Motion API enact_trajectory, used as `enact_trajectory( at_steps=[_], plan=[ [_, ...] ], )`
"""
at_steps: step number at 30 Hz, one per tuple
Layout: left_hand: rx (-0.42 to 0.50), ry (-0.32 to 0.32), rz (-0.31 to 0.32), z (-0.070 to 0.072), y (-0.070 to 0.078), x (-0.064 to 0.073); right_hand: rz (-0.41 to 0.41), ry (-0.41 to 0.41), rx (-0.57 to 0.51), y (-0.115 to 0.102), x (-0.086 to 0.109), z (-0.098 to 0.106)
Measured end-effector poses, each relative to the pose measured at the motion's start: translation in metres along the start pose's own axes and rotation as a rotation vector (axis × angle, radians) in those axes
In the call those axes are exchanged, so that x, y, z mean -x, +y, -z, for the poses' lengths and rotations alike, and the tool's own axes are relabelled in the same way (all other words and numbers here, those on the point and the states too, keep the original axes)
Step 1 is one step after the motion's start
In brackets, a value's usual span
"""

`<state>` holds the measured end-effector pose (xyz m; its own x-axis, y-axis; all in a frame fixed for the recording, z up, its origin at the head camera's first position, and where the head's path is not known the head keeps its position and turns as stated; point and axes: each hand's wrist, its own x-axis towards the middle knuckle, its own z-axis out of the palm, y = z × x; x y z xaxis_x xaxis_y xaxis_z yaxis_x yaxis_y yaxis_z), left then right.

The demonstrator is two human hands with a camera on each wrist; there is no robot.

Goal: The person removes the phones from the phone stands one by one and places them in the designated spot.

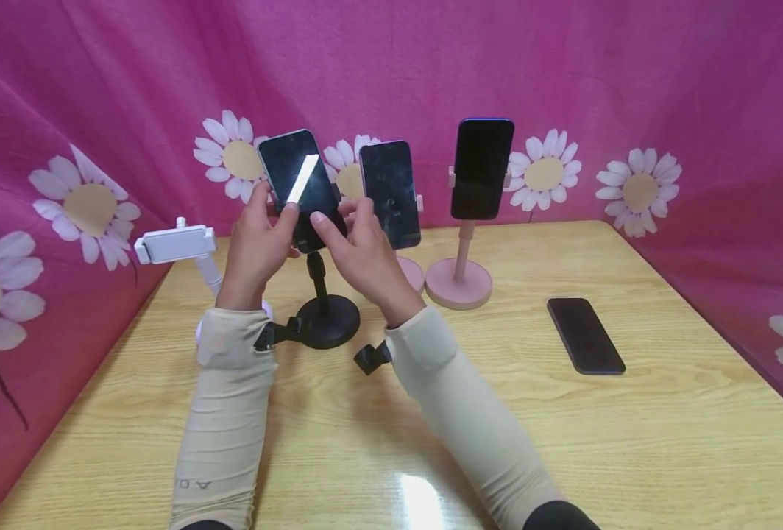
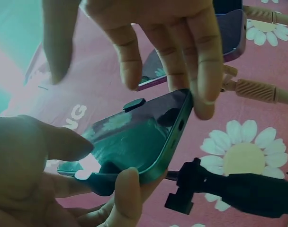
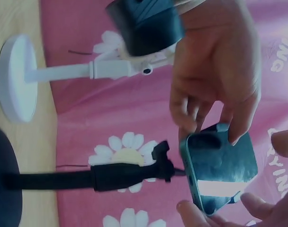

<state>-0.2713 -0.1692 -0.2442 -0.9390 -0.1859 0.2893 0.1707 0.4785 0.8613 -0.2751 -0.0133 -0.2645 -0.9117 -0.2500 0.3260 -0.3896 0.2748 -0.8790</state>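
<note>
A dark-screened phone (image 1: 292, 158) with a greenish edge sits tilted in the clamp of a black phone stand (image 1: 328, 322). My left hand (image 1: 255, 250) holds the phone's left side, thumb over the screen and fingers behind. In the left wrist view, a clamp tab (image 2: 134, 105) shows on the phone's far long edge. My right hand (image 1: 373, 261) is at the phone's right side; its fingers hang fairly straight by the edge, fingertips right at a corner. Its thumb (image 3: 284, 143) stands off the screen in the right wrist view.
Right of the hands, two more phones stand upright in pink stands, one phone (image 1: 391, 195) close by and another phone (image 1: 483, 169) farther right. A white stand (image 1: 178, 244) with a bare clamp is at left. One phone (image 1: 586, 336) lies flat on the wooden table (image 1: 689, 434). Behind hangs a pink flowered cloth (image 1: 391, 66).
</note>
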Motion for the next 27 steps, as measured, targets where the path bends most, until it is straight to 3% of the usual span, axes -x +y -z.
enact_trajectory(
  at_steps=[6, 11, 16, 27],
  plan=[
    [-0.044, -0.076, -0.015, 0.004, 0.006, 0.009, 0.044, -0.010, 0.014, 0.007, 0.001, 0.012],
    [-0.064, -0.169, -0.015, 0.006, 0.015, 0.017, 0.135, 0.001, 0.075, 0.014, -0.003, 0.026],
    [-0.084, -0.235, -0.057, 0.005, 0.023, 0.023, 0.200, -0.056, 0.049, 0.014, -0.003, 0.042],
    [-0.158, -0.288, -0.167, 0.001, 0.030, 0.031, 0.228, -0.117, 0.086, 0.009, 0.016, 0.068]
  ],
)
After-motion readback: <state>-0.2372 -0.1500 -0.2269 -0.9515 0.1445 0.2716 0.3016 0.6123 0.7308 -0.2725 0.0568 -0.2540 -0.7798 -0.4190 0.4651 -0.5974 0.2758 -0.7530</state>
